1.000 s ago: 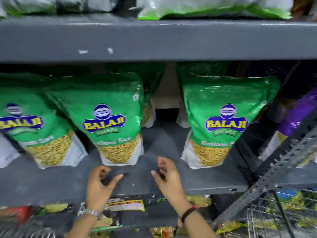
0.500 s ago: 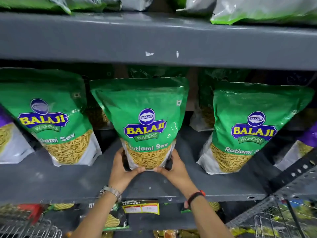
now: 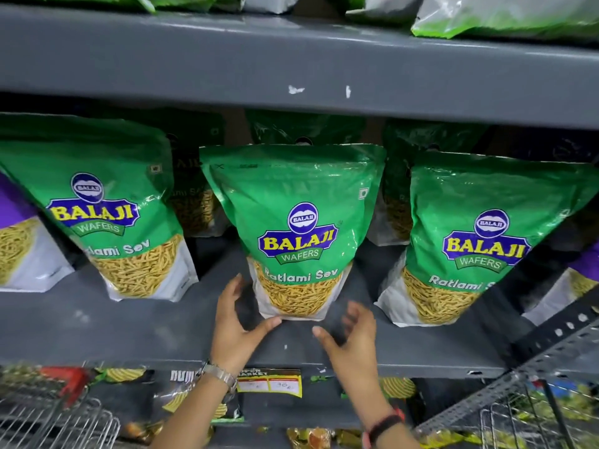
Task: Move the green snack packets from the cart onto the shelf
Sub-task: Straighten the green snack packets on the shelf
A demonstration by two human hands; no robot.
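Observation:
Three green Balaji Ratlami Sev packets stand upright along the front of the grey shelf (image 3: 97, 328): a left packet (image 3: 107, 205), a middle packet (image 3: 298, 222) and a right packet (image 3: 486, 234). More green packets stand behind them in shadow. My left hand (image 3: 236, 325) is open just left of the middle packet's base, its thumb tip near the bottom corner. My right hand (image 3: 353, 341) is open and blurred, a little below and right of that base, apart from it. Neither hand holds anything.
The grey shelf above (image 3: 291, 66) overhangs the packets' tops and carries more bags. Purple packets (image 3: 13, 205) sit at the far left and far right. A wire cart (image 3: 55, 426) shows at bottom left, another wire basket (image 3: 525, 422) at bottom right. A yellow price tag (image 3: 269, 382) hangs on the shelf edge.
Both hands held the middle packet's base half a second ago; now they have let go and drawn back, fingers spread. The packet stands on its own.

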